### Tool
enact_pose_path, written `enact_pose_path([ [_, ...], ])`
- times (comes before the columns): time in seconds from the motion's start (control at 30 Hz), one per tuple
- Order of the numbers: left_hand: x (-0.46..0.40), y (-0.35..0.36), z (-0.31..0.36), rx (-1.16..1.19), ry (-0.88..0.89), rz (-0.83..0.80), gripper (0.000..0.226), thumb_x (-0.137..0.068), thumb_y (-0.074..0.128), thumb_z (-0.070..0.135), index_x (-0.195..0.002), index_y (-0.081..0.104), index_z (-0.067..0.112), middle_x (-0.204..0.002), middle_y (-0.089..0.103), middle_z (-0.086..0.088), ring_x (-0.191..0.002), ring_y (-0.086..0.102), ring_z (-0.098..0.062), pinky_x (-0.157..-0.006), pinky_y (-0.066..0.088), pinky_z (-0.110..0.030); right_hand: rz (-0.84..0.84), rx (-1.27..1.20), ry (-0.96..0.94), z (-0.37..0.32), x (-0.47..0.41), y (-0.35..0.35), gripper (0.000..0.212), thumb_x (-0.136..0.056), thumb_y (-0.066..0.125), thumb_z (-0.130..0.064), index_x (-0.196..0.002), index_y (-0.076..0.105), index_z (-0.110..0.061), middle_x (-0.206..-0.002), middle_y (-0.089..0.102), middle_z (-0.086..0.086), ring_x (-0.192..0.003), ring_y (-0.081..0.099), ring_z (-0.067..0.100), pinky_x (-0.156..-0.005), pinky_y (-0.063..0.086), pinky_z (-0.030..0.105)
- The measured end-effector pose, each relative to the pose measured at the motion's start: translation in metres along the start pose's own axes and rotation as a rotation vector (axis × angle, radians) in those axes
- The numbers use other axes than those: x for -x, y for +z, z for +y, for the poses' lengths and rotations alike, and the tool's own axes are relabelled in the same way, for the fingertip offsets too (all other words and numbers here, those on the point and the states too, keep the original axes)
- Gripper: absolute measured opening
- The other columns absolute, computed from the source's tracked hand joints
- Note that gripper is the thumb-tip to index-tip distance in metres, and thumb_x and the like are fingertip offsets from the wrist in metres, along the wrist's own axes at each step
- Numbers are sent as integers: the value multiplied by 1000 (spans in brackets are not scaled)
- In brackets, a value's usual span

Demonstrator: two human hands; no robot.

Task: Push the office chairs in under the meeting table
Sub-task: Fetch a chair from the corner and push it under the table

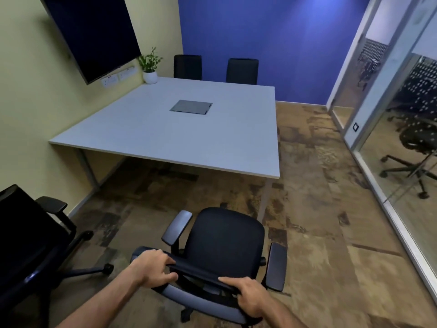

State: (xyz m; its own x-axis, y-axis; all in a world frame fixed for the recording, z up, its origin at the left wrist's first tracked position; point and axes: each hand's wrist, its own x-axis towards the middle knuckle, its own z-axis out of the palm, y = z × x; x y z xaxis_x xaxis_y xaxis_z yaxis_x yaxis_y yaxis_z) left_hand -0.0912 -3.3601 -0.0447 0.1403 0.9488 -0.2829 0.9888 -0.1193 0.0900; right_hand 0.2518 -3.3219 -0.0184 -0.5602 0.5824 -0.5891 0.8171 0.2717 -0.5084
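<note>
A black office chair (224,235) with grey armrests stands on the carpet in front of me, its seat facing the grey meeting table (151,129) and a short way off the near edge. My left hand (153,268) grips the left part of the backrest's top edge. My right hand (250,295) grips the right part of the same edge. A second black chair (30,237) stands at the lower left, away from the table. Two more black chairs (187,67) (242,71) are tucked in at the table's far side.
A potted plant (150,67) sits on the table's far left corner below a wall screen (94,34). A dark cable hatch (191,106) lies in the tabletop's middle. A glass partition (387,143) runs along the right, with open carpet between it and the table.
</note>
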Motion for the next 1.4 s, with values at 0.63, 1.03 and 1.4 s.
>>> enact_pose_path([
  [0.63, 16, 20, -1, 65, -99, -77, 47, -89, 42, 62, -130, 57, 44, -118, 68, 12, -107, 61, -13, -85, 46, -31, 329, 5, 157, 27, 15, 7, 69, -72, 50, -32, -140, 49, -42, -130, 66, -3, -117, 61, 26, -98, 49, 40],
  [1.03, -40, -7, -54, 36, -139, -90, 50, -86, 39, 60, -129, 60, 46, -119, 68, 16, -108, 62, -8, -85, 47, -30, 358, -8, 67, 8, -44, -32, 60, -77, 51, -30, -137, 52, -37, -130, 65, -3, -119, 59, 27, -98, 49, 42],
  [1.4, -138, -43, -136, 148, -98, -79, 50, -80, 39, 66, -123, 59, 52, -109, 69, 20, -98, 62, -6, -81, 49, -30, 358, -9, 190, -13, -151, -97, 59, -71, 50, -37, -129, 59, -39, -119, 68, -2, -111, 63, 24, -93, 52, 38],
])
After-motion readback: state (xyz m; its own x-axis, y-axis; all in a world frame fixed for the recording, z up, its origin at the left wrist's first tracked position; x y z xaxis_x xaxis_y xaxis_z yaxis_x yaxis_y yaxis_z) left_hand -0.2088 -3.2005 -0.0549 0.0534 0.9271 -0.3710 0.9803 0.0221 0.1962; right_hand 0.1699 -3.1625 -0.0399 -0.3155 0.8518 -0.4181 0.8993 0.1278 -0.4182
